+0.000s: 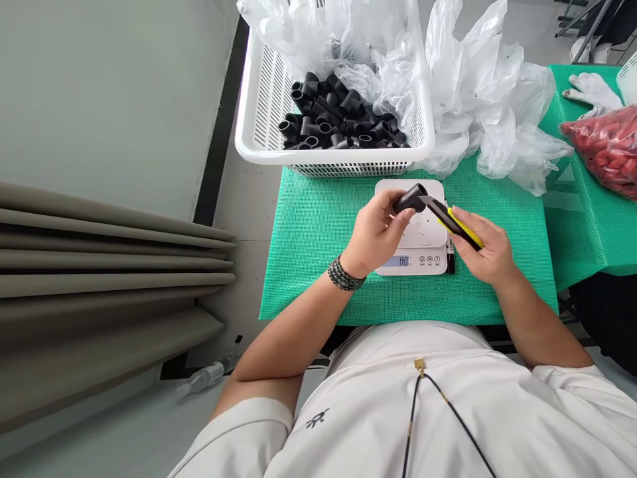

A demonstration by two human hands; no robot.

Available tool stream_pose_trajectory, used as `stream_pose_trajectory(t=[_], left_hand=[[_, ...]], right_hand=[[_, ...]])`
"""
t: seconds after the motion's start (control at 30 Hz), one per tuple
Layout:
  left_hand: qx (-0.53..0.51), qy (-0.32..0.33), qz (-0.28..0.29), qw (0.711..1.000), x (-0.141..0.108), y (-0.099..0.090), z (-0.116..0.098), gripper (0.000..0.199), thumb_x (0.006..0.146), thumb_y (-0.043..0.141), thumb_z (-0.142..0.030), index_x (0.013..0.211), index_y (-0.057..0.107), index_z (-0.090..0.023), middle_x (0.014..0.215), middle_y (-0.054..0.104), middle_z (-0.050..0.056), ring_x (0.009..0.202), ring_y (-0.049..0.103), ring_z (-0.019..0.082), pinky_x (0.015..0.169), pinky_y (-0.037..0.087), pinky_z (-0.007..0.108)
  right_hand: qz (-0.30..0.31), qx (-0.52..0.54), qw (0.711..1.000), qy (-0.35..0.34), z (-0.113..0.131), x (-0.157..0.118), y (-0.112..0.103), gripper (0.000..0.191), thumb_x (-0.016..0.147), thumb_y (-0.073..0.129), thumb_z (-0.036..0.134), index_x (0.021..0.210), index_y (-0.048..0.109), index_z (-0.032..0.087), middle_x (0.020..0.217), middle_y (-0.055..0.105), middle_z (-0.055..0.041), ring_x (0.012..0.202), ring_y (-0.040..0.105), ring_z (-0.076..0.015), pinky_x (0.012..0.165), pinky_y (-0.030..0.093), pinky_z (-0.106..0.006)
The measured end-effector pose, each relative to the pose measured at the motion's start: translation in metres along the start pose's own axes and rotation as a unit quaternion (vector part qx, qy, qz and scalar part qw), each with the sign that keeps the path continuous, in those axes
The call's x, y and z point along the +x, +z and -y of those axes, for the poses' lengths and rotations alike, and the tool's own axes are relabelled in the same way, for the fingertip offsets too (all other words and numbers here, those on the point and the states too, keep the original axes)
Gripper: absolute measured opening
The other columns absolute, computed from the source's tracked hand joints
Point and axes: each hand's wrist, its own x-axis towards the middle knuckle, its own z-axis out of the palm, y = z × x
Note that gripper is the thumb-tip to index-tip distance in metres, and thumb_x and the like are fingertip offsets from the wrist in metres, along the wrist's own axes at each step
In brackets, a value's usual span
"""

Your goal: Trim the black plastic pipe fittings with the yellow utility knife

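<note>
My left hand [379, 229] is closed around a black plastic pipe fitting [411, 198], its open end turned to the right. In my right hand [484, 244] is a yellow and black utility knife [462, 229]. The knife's bare blade meets the rim of the fitting, or lies very close to it. Both hands are above a white digital scale [423, 232], whose display reads 0.0. Small dark specks lie on the scale's plate. A black marker [450, 255] lies along the scale's right side, partly hidden by my right hand.
Behind the scale stands a white plastic basket [333, 157] with many black pipe fittings [343, 113] and clear plastic bags [348, 33]. More clear bags [488, 99] lie to its right. On the green mesh tabletop [313, 245] farther right are a white glove [592, 91] and a bag of red parts [607, 149].
</note>
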Motion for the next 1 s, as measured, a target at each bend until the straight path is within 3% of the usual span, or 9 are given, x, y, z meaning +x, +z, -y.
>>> stream_pose_trajectory(t=[0.1, 0.23, 0.37, 0.53, 0.67, 0.83, 1.0], left_hand=[[-0.124, -0.079, 0.033, 0.989, 0.001, 0.001, -0.007, 0.057, 0.1, 0.064, -0.075, 0.108, 0.066, -0.018, 0.087, 0.079, 0.008, 0.065, 0.07, 0.012, 0.058, 0.056, 0.025], [-0.164, -0.135, 0.029, 0.977, 0.004, -0.001, -0.016, 0.065, 0.091, 0.07, -0.083, 0.091, 0.064, -0.018, 0.074, 0.075, 0.005, 0.053, 0.063, 0.01, 0.05, 0.052, 0.023], [-0.17, -0.142, 0.022, 0.975, 0.006, -0.003, -0.019, 0.067, 0.087, 0.072, -0.085, 0.085, 0.062, -0.019, 0.069, 0.072, 0.004, 0.051, 0.061, 0.009, 0.047, 0.05, 0.022], [-0.159, -0.139, 0.005, 0.977, 0.005, -0.002, -0.016, 0.066, 0.088, 0.071, -0.085, 0.085, 0.059, -0.019, 0.07, 0.071, 0.003, 0.053, 0.062, 0.009, 0.048, 0.05, 0.022], [-0.152, -0.137, -0.009, 0.979, 0.005, -0.001, -0.013, 0.067, 0.084, 0.076, -0.084, 0.088, 0.06, -0.019, 0.069, 0.071, 0.002, 0.053, 0.061, 0.009, 0.049, 0.05, 0.021], [-0.146, -0.138, -0.015, 0.979, 0.004, -0.001, -0.011, 0.066, 0.085, 0.077, -0.082, 0.091, 0.061, -0.019, 0.07, 0.072, 0.002, 0.054, 0.061, 0.009, 0.049, 0.051, 0.022], [-0.148, -0.129, -0.032, 0.98, 0.004, -0.001, -0.01, 0.066, 0.083, 0.078, -0.083, 0.09, 0.062, -0.019, 0.07, 0.072, 0.002, 0.053, 0.061, 0.008, 0.049, 0.05, 0.02]], right_hand=[[0.007, -0.037, 0.999, 0.003, 0.0, 0.001, 0.001, 0.04, 0.104, 0.065, 0.039, 0.142, 0.074, 0.032, 0.122, 0.085, -0.0102, 0.099, 0.083, -0.0288, 0.089, 0.072, -0.046], [-0.028, -0.057, 0.998, -0.003, -0.003, -0.003, 0.002, 0.034, 0.1, 0.073, 0.044, 0.13, 0.073, 0.03, 0.116, 0.085, -0.0096, 0.092, 0.083, -0.0261, 0.079, 0.071, -0.039], [-0.033, -0.039, 0.999, 0.019, -0.008, -0.009, 0.006, 0.034, 0.098, 0.077, 0.047, 0.125, 0.065, 0.028, 0.11, 0.082, -0.0066, 0.084, 0.082, -0.0219, 0.069, 0.066, -0.034], [-0.049, -0.022, 0.998, 0.033, -0.009, -0.01, 0.007, 0.037, 0.099, 0.077, 0.043, 0.129, 0.061, 0.028, 0.117, 0.08, -0.0079, 0.096, 0.083, -0.0241, 0.08, 0.066, -0.036], [-0.066, -0.039, 0.997, 0.01, -0.007, -0.007, 0.003, 0.034, 0.098, 0.078, 0.039, 0.127, 0.064, 0.029, 0.114, 0.08, -0.0065, 0.09, 0.082, -0.0232, 0.076, 0.066, -0.035], [-0.049, -0.032, 0.998, 0.015, -0.004, -0.004, -0.001, 0.034, 0.098, 0.078, 0.036, 0.13, 0.067, 0.029, 0.115, 0.082, -0.0075, 0.093, 0.084, -0.0245, 0.079, 0.068, -0.036], [-0.073, -0.019, 0.997, 0.026, -0.006, -0.003, -0.002, 0.035, 0.1, 0.077, 0.036, 0.132, 0.067, 0.028, 0.12, 0.082, -0.0085, 0.101, 0.084, -0.0256, 0.083, 0.07, -0.037]])
